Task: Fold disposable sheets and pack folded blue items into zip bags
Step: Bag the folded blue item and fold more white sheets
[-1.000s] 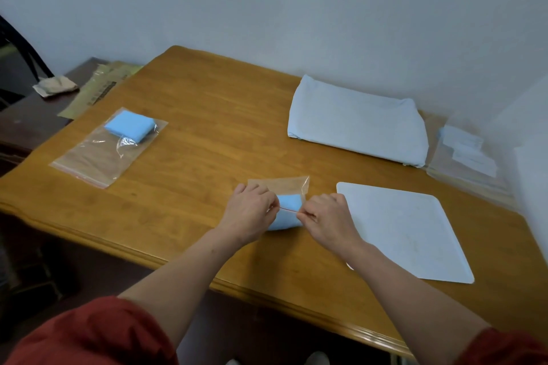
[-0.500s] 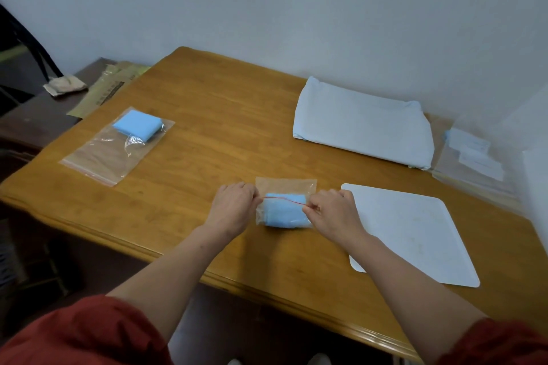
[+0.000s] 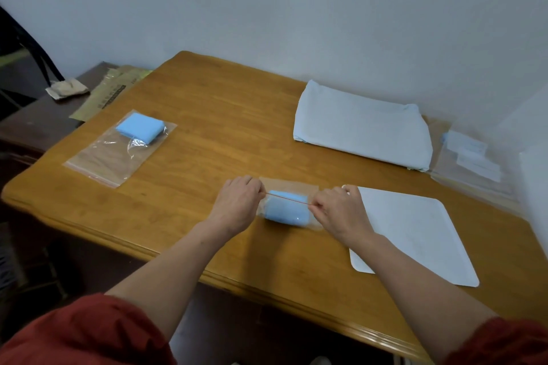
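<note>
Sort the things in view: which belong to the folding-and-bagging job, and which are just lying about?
Job: clear zip bag with folded blue item, pinched by left hand and right hand; second filled clear zip bag; stack of pale folded sheets.
Lying about: crumpled beige cloth; flat brown paper packet.

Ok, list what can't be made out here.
Head view:
- Whether the zip bag is sealed: left hand and right hand cover its strip's ends.
- Print on the brown packet: too small.
- Labels in the clear bags, far right: blurred.
</note>
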